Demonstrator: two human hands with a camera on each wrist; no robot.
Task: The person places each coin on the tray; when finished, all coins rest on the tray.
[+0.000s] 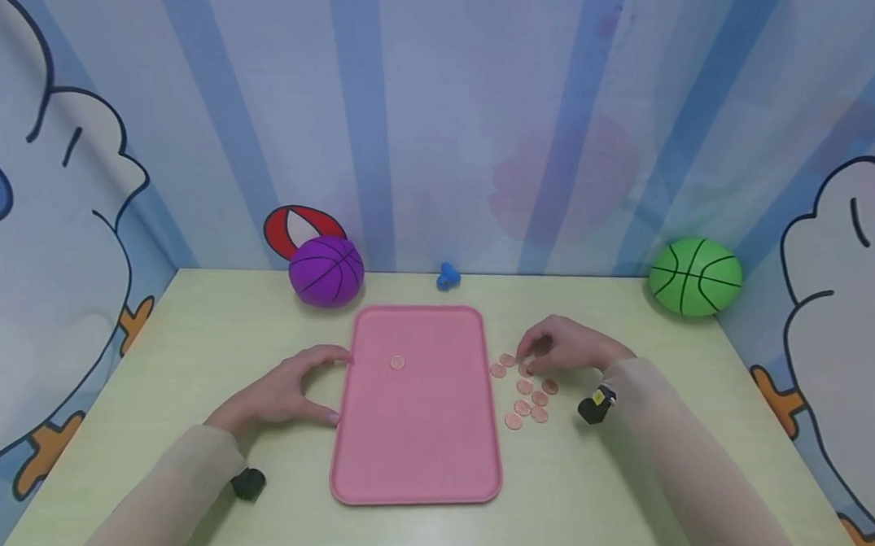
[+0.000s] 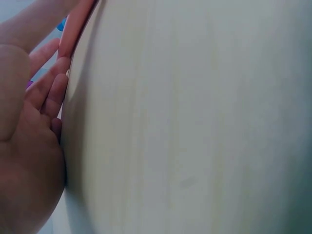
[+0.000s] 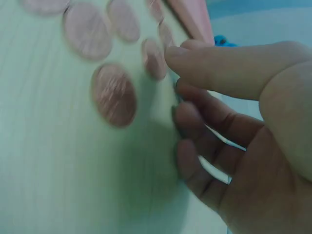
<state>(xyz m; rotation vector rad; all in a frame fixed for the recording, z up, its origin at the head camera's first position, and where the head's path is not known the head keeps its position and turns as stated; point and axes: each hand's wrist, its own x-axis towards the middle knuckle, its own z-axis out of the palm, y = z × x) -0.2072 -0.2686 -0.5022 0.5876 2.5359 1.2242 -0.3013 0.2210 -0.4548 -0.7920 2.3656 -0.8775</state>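
My left hand [image 1: 286,388] lies at the left side of a pink tray [image 1: 418,459], thumb and fingers spread, their tips at its rim. In the left wrist view the fingers [image 2: 57,90] look extended beside the tabletop. A single copper-coloured coin [image 1: 398,362] sits in the tray's upper part. To the right of the tray, my right hand [image 1: 566,345] reaches down with thumb and forefinger close together at a coin [image 1: 524,371]. I cannot tell whether they pinch it. Several similar coins [image 3: 114,95] lie flat on the table around and below these fingertips.
A purple ball [image 1: 326,271] stands behind the tray to the left, and a green ball [image 1: 696,276] at the table's back right corner. A small blue object [image 1: 448,277] lies at the back edge, against a striped backdrop [image 1: 444,127].
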